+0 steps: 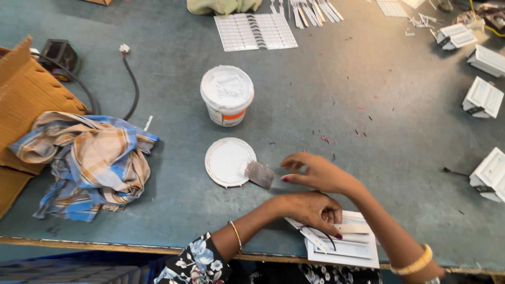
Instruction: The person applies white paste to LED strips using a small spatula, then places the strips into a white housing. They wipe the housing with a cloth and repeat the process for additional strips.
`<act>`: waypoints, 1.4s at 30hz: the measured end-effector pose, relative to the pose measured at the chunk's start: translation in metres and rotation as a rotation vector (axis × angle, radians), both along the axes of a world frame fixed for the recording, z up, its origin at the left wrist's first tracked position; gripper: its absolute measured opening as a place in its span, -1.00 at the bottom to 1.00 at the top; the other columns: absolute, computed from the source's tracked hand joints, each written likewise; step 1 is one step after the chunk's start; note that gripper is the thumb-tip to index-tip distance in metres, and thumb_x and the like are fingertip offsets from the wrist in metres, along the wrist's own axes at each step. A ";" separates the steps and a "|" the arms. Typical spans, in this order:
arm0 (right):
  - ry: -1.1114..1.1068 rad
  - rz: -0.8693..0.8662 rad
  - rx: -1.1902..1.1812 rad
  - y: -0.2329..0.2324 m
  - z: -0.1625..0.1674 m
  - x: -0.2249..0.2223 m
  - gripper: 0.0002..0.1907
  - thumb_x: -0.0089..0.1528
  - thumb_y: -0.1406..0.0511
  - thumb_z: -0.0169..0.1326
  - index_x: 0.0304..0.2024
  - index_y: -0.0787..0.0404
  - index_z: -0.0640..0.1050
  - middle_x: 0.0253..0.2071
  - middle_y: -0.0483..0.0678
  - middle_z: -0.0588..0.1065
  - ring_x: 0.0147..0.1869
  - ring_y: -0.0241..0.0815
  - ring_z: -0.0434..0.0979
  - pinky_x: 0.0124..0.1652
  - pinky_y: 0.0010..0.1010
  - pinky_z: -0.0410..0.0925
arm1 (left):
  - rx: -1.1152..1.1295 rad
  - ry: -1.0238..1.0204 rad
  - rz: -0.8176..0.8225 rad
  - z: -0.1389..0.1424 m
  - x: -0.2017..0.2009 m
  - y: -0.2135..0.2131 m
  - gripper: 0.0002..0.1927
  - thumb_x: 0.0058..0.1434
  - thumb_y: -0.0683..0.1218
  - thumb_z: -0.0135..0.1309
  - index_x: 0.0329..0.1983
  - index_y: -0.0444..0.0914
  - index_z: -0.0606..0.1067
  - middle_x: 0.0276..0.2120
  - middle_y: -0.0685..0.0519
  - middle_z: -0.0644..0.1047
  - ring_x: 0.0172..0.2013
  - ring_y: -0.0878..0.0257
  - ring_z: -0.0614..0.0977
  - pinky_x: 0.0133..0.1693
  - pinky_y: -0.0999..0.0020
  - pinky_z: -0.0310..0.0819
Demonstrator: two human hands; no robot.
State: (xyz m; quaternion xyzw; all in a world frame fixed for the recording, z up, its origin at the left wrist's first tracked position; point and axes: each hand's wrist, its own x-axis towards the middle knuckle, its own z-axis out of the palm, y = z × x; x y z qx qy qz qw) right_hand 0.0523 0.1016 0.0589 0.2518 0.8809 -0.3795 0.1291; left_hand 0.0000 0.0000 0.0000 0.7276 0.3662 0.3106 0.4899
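The left hand (310, 210) is curled, pressing down on a thin white strip (307, 235) that lies on a flat white frame (347, 250) at the near edge of the table (368, 79). The right hand (315, 171) hovers above with fingers spread, holding nothing, beside a small metal scraper (259, 174) leaning on a round white lid (229, 161). A white tub (227, 94) stands behind.

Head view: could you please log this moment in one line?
left hand on white fixture; right hand near scraper; scraper on lid
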 end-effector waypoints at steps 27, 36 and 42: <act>0.732 0.118 0.139 0.021 0.084 -0.167 -0.79 0.25 0.47 0.09 -0.06 0.31 0.42 -0.15 0.03 0.58 -0.03 -0.20 0.64 -0.05 -0.34 0.49 | 0.054 -0.103 -0.040 0.014 0.005 0.007 -0.66 0.15 -0.16 0.11 0.01 -0.29 0.58 -0.23 0.02 0.64 -0.19 0.22 0.66 -0.03 0.30 0.54; 0.568 0.271 0.090 0.022 0.095 -0.187 -0.81 0.25 0.47 0.11 -0.08 0.30 0.47 -0.20 0.02 0.61 -0.11 -0.21 0.63 -0.11 -0.33 0.45 | -0.001 -0.105 -0.068 0.014 0.003 0.008 -0.62 0.10 -0.19 0.12 0.03 -0.28 0.58 -0.25 0.04 0.63 -0.23 0.24 0.65 -0.09 0.31 0.54; 0.562 0.266 0.087 0.019 0.098 -0.189 -0.80 0.26 0.46 0.10 -0.06 0.30 0.47 -0.21 0.01 0.60 -0.13 -0.21 0.61 -0.13 -0.33 0.45 | -0.009 -0.125 -0.084 0.014 0.003 0.008 -0.61 0.09 -0.21 0.11 0.03 -0.29 0.58 -0.26 0.03 0.64 -0.22 0.24 0.65 -0.09 0.32 0.53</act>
